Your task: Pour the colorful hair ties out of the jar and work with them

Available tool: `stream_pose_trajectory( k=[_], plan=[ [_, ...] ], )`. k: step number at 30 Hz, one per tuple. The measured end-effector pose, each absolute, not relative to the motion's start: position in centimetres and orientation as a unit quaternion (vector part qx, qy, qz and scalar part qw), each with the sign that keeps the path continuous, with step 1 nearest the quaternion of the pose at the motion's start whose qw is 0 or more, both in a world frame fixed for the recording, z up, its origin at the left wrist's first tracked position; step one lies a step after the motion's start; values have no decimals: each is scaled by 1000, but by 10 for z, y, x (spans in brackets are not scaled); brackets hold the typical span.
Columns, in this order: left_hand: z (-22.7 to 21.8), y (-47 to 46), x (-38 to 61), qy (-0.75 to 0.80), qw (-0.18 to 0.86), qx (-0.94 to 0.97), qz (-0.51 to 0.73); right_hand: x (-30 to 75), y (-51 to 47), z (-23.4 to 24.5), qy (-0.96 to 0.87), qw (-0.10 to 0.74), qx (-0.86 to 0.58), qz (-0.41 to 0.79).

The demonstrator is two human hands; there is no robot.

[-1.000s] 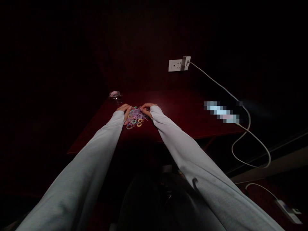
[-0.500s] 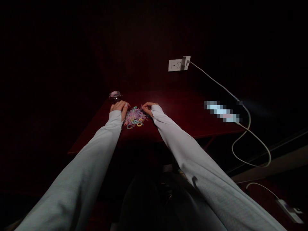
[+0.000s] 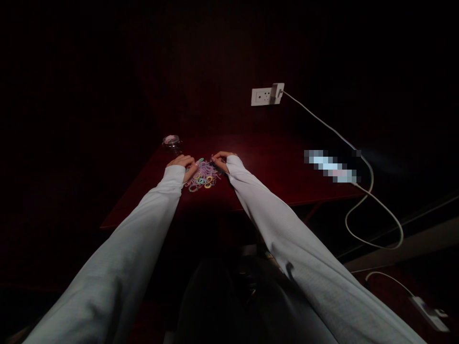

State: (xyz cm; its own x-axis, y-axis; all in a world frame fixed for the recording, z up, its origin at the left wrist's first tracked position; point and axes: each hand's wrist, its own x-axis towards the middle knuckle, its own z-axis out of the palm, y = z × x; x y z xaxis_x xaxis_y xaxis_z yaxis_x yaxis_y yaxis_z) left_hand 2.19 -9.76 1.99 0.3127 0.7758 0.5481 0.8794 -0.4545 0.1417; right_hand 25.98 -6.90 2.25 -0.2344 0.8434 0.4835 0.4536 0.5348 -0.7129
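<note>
A loose heap of small colourful hair ties [image 3: 202, 180], mostly purple with some yellow and green, lies on the dark red table between my hands. My left hand [image 3: 183, 165] reaches over the heap's left side, its thumb and fingertips brought together at the hair ties; what is between them is too small to make out. At the heap's far right edge, my right hand [image 3: 223, 160] is closed in a pinch on a small pinkish hair tie [image 3: 212, 157]. Behind my left hand stands a clear jar [image 3: 172, 142] with something pink at its top.
The dark red table [image 3: 272, 179] has its front edge close to my forearms. A blurred-out bright object [image 3: 330, 166] lies on its right side with a white cable [image 3: 333, 129] running to a wall socket [image 3: 261, 97]. A white power strip [image 3: 428, 313] is at lower right.
My left hand has moved right, from the heap's left edge onto the hair ties, and its fingertips have come together. My right hand has stayed almost still.
</note>
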Motion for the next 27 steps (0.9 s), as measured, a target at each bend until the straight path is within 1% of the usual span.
stream_pose_trajectory(
  k=[4,9,12,14,16,19,27],
  plan=[
    [12,-93,26,-534,108,-778,-313,260,-65,19,-746,455,-431,225],
    [15,-96,26,-529,105,-786,-301,260,-64,20,-734,455,-445,237],
    [20,-100,26,-523,99,-790,-304,270,-65,27,-700,445,-512,223],
    [23,-104,27,-513,94,-798,-303,281,-65,34,-637,448,-600,185],
    [25,-107,27,-509,87,-803,-298,294,-66,39,-574,438,-676,145],
    [27,-110,29,-514,79,-802,-295,307,-67,42,-542,417,-719,125],
    [31,-113,31,-524,73,-800,-283,303,-74,39,-625,333,-701,87]
  ],
)
